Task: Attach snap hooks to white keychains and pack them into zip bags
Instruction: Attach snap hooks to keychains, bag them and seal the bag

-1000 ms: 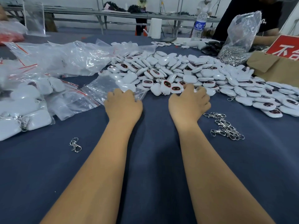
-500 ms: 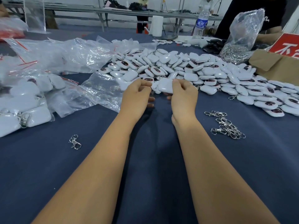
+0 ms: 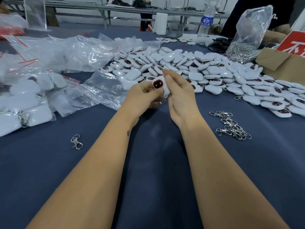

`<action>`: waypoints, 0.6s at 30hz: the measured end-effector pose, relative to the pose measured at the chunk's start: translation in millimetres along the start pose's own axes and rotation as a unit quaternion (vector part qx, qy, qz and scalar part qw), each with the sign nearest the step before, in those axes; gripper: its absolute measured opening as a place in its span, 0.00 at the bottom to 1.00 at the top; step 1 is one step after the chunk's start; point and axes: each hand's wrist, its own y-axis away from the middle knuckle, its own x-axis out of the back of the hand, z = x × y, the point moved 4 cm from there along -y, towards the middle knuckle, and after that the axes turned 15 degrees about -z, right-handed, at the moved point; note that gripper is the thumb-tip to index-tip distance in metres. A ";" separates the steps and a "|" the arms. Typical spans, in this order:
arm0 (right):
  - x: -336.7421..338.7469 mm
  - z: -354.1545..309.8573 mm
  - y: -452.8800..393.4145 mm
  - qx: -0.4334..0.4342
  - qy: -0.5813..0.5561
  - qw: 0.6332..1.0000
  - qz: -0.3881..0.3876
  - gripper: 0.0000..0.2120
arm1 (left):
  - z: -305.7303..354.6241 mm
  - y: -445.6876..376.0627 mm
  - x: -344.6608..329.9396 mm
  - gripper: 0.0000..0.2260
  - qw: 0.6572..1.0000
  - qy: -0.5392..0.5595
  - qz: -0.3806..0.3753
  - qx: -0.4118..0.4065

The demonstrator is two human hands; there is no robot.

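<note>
You're holding one white keychain (image 3: 158,84) just above the cloth (image 3: 148,162), its dark face turned up toward you — your left hand (image 3: 142,96) is curling round it from below while your right hand (image 3: 179,95) is pinching its far edge. The pile (image 3: 206,70) is lying just beyond your hands. Loose hooks (image 3: 231,124) are sitting to your right, a single hook (image 3: 76,141) to your left, zip bags (image 3: 54,52) farther left. Long tables (image 3: 115,9) are running across the room behind.
</note>
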 end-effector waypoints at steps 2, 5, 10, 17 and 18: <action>1.1 3.0 0.5 -0.019 0.037 0.999 0.014 0.08 | 0.5 0.8 -0.1 0.03 1.000 -0.013 0.020 -0.015; 3.1 4.6 1.0 -0.036 0.078 0.996 0.014 0.08 | -0.9 -0.1 3.2 0.05 0.998 -0.022 0.047 -0.019; 2.9 7.4 1.3 -0.053 0.139 0.989 0.015 0.10 | -5.3 -1.1 3.6 0.09 0.997 -0.041 0.061 -0.022; 1.9 10.5 0.8 -0.070 0.188 0.980 0.009 0.10 | -7.2 0.0 5.5 0.11 0.994 -0.043 0.104 -0.013; 1.0 10.8 1.2 -0.073 0.202 0.977 0.008 0.10 | -7.6 -0.2 5.7 0.10 0.993 -0.052 0.107 -0.010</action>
